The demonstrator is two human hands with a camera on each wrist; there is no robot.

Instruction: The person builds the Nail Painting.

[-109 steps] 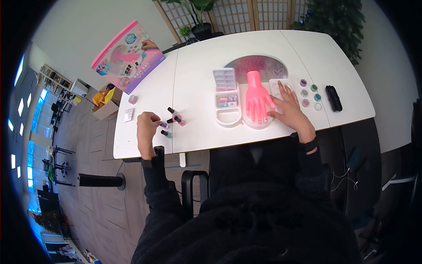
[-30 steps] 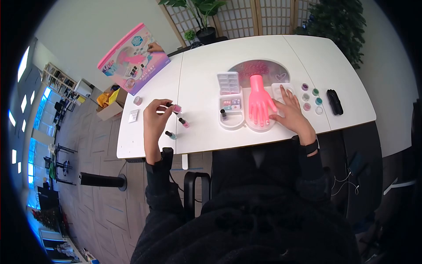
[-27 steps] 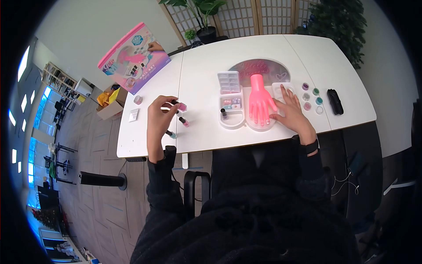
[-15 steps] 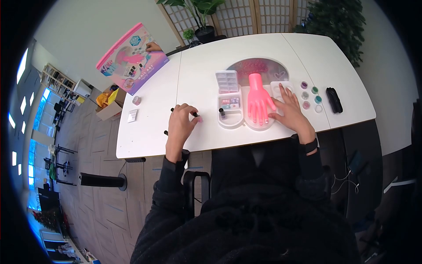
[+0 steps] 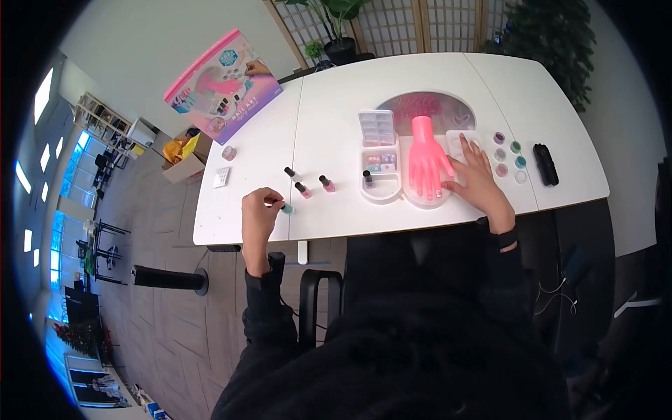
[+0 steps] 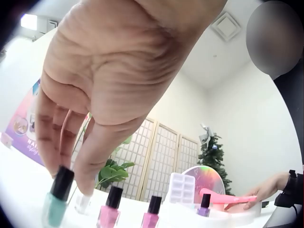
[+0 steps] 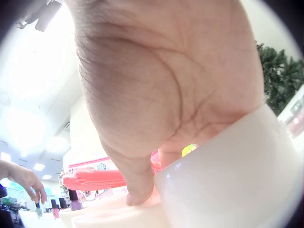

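My left hand [image 5: 259, 217] pinches the black cap of a teal nail polish bottle [image 6: 56, 211] standing near the table's front edge. Beyond it are two pink nail polish bottles [image 5: 327, 185] [image 5: 303, 190] and another black-capped bottle [image 5: 292, 175]. A purple nail polish bottle [image 5: 368, 180] stands in the front compartment of the white nail-art station [image 5: 381, 198]. My right hand [image 5: 483, 182] rests with spread fingers on the station's right side, thumb beside the pink model hand [image 5: 425, 164]. The right fingertips are mostly hidden in the right wrist view.
Several small glitter pots [image 5: 500, 154] and a black case [image 5: 545, 165] lie to the right. A nail-art box [image 5: 224, 87] stands at the back left, with a small jar [image 5: 229, 152] and a white square tray [image 5: 222, 176] before it. The table's front edge [image 5: 336, 236] runs close by.
The purple bottle has gone from the left group into the station. Since then, my left hand has set a pink bottle further right and moved back left to the teal one. My right hand stays put.
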